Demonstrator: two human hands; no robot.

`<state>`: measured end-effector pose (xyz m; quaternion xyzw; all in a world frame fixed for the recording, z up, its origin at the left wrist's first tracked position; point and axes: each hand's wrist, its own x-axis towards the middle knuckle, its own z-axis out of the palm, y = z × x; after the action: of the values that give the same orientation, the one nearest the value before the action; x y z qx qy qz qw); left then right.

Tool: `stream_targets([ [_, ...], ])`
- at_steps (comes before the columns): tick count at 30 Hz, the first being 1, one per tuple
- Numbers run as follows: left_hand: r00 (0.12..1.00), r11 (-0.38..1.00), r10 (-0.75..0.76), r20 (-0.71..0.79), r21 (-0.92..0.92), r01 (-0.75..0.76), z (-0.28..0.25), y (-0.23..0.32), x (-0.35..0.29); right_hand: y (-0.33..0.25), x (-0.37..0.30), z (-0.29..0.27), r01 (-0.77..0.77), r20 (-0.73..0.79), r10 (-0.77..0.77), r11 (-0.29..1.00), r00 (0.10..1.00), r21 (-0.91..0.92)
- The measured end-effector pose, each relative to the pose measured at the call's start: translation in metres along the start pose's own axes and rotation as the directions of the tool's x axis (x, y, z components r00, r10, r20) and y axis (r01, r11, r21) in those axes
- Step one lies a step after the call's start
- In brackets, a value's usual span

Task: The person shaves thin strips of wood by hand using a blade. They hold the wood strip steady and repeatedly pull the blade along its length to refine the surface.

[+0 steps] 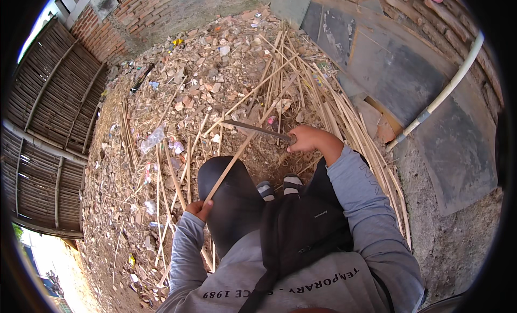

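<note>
My left hand [199, 209] is closed around the near end of a thin bamboo strip [231, 165], beside my left knee. The strip slants up and to the right, over the knee and away from me. My right hand [305, 139] grips the handle end of a long dark knife [258, 130], whose blade points left. Strip and blade cross in front of my knees; whether they touch, I cannot tell. Most of the knife's handle is hidden in my fist.
Long bamboo strips [344, 115] lie in a pile on the right, with more [161, 205] at the left. Rubble and litter [199, 81] cover the ground. Dark panels [393, 60] and a pale pole [441, 100] stand right, a woven bamboo wall [46, 92] left, a brick wall [145, 22] behind.
</note>
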<state>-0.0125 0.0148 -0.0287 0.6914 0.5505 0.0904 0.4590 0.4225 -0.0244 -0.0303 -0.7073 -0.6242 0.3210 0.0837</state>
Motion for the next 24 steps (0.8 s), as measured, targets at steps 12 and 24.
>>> stream_targets([
  [12, 0.999, 0.999, 0.049, 0.005, 0.019, -0.049, 0.0006, 0.0026, 0.0000, 0.0043, 0.0018, 0.0046, 0.020, -0.048, -0.020, 1.000, 0.999, 0.007],
  [24, 1.000, 0.999, 0.002, 0.012, -0.039, -0.001, 0.0018, 0.0063, -0.0022, 0.0066, 0.0029, 0.0049, 0.021, -0.026, -0.020, 0.999, 0.999, 0.040],
])
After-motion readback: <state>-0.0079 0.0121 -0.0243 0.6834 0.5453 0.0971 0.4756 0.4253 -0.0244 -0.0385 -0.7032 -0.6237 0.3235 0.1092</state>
